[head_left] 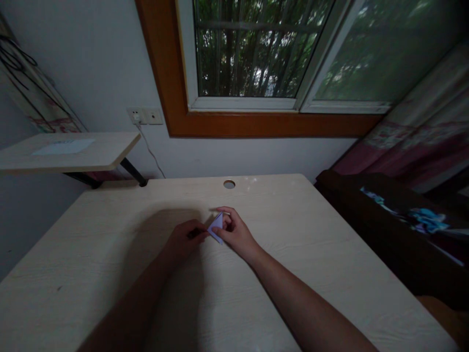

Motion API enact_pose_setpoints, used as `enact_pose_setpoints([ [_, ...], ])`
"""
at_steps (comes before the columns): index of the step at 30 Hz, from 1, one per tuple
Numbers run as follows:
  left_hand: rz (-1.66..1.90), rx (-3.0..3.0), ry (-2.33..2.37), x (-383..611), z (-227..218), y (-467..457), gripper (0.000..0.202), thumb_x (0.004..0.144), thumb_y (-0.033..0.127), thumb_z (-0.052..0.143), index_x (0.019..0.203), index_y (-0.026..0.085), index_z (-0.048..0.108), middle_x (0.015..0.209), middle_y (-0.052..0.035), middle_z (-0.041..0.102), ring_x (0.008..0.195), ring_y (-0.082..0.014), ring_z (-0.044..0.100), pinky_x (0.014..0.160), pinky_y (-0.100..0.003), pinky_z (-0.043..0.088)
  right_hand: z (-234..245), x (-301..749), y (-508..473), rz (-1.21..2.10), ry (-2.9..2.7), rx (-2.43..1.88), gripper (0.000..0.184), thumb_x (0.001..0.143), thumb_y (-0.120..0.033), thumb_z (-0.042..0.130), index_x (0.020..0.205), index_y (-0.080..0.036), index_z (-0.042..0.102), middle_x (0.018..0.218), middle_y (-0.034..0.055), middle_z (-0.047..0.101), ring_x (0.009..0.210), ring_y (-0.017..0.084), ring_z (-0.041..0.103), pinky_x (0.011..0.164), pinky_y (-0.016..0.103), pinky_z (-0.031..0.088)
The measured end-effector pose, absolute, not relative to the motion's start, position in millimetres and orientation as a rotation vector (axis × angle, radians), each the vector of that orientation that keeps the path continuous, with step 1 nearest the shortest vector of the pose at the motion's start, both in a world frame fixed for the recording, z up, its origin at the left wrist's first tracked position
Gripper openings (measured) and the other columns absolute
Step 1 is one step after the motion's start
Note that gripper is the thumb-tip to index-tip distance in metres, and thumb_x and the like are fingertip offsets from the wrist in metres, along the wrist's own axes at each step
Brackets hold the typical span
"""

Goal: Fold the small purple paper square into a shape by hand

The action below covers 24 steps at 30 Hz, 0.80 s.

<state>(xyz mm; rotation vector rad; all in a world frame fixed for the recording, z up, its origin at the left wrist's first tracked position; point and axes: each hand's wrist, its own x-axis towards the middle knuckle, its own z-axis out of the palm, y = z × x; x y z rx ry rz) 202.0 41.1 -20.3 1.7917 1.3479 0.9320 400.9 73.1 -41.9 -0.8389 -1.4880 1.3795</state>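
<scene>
Holding one small folded paper (216, 227) together, the left hand (189, 236) and the right hand (234, 231) meet above the middle part of a pale wooden surface (293, 234). The paper is of light purple colour and has the form of a triangle, with one corner directed to the left hand. The left hand grasps this corner with the ends of the thumb and a finger, while the right hand grasps the paper from its right side, with the thumb laid over the near face and the other fingers bent behind it. Whether the lower tip of the paper touches the surface, I cannot tell. Beyond the hands, near the far edge, a round hole (229, 184) is cut in the surface. At the far left, a raised shelf (110, 152) stands on black legs and carries a white sheet (64, 146). Behind it, on the wall, are two sockets (144, 116), and a white cable (151, 152) hangs down from the left one. A window (252, 54) with an orange-brown wooden frame (271, 125) is above the far edge, and a curtain (414, 127) hangs at right.
</scene>
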Motion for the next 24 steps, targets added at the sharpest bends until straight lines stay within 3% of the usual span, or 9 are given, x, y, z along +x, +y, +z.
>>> enact_pose_setpoints([
  [24, 0.911, 1.795, 1.318, 200.9, -18.7, 40.6, 0.018, 0.083, 0.033, 0.064, 0.08, 0.016, 0.069, 0.071, -0.0009, 0.065, 0.065, -0.0131, 0.058, 0.063, -0.023, 0.042, -41.4, 400.7, 70.7, 1.332, -1.553, -0.862, 0.054, 0.077, -0.027, 0.074, 0.126, -0.027, 0.051, 0.071, -0.0059, 0.051, 0.061, 0.011, 0.046, 0.057, 0.024, 0.038],
])
